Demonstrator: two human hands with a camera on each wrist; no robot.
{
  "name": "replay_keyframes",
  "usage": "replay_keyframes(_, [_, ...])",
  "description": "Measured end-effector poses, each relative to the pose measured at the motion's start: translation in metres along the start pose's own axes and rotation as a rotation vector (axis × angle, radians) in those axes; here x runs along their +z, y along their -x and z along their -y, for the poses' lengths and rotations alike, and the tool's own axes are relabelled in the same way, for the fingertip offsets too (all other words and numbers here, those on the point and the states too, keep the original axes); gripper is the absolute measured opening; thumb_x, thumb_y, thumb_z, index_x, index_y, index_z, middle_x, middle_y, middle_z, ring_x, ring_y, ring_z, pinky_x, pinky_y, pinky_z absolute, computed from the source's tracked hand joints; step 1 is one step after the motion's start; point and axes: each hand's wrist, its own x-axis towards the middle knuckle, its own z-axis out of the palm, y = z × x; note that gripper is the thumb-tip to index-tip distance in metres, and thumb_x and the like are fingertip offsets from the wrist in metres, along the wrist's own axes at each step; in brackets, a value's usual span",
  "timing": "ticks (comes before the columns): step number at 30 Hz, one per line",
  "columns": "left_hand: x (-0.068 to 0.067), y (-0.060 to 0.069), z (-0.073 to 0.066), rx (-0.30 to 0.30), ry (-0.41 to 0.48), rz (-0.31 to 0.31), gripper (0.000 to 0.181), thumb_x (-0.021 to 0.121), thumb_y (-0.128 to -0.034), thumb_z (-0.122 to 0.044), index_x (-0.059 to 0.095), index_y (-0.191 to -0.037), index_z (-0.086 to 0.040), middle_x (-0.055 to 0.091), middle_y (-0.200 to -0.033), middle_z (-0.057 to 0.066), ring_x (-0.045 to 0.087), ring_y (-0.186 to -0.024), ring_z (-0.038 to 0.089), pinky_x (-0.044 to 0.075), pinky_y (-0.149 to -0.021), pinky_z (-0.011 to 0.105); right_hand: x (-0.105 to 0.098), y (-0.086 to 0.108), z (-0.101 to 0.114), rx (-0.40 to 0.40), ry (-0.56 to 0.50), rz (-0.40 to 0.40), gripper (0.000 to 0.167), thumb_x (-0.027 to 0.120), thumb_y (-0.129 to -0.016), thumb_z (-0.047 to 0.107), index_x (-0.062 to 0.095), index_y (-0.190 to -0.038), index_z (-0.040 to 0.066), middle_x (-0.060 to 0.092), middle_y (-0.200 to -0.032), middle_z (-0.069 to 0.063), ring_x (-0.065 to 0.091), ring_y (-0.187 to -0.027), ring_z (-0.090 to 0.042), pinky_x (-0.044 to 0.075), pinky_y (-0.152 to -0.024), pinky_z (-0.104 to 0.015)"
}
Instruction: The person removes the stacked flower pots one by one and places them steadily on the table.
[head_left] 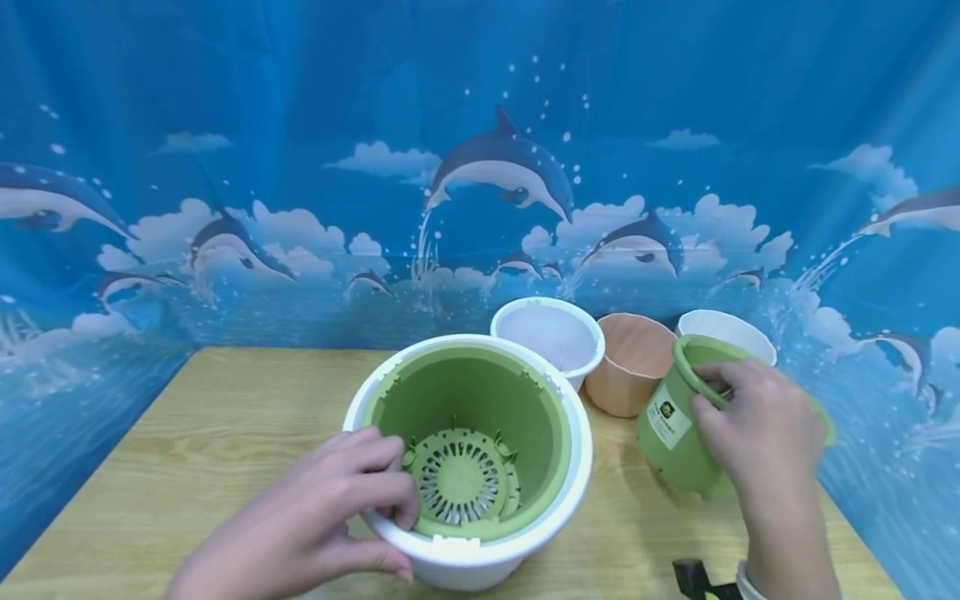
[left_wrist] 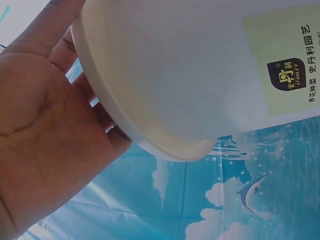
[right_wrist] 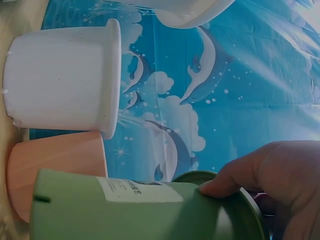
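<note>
My left hand grips the near-left rim of a white flowerpot, fingers over the edge and thumb outside. Inside that pot sits a green flowerpot with a slotted round base. The left wrist view shows the white pot's outer wall with a printed label. At the right, my right hand pinches the rim of another green flowerpot, which bears a pale label. The right wrist view shows my thumb on this pot's outside; most fingers are hidden there.
Behind stand a white pot, an orange pot and another white pot. A green edge shows beyond my right wrist. A black object lies at the wood table's front. A dolphin-print curtain hangs behind.
</note>
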Motion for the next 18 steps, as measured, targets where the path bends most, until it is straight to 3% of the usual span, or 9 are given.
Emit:
replay_keyframes(4, [0.001,-0.001,0.0,0.007,-0.006,-0.011,0.026,0.07,-0.0765,-0.06,0.057,-0.087,-0.04,0.041,-0.089,-0.024,0.04,-0.085,-0.002,0.036,-0.076,0.023,0.003,-0.002,0.0,0.013,-0.012,0.038,0.027,0.074,-0.081,0.014,0.075,-0.108,0.013,0.071,-0.101,-0.012,0.061,-0.082,-0.031,0.039,-0.06,-0.048])
replay_keyframes(18, [0.002,0.001,0.001,0.011,0.003,-0.013,0.026,0.07,-0.0765,-0.059,0.057,-0.087,-0.04,0.041,-0.089,-0.023,0.04,-0.085,-0.001,0.036,-0.076,0.022,0.016,-0.005,-0.006,0.05,-0.025,0.202,0.025,0.081,-0.077,0.022,0.073,-0.099,0.014,0.074,-0.096,-0.01,0.064,-0.081,-0.034,0.038,-0.057,-0.047])
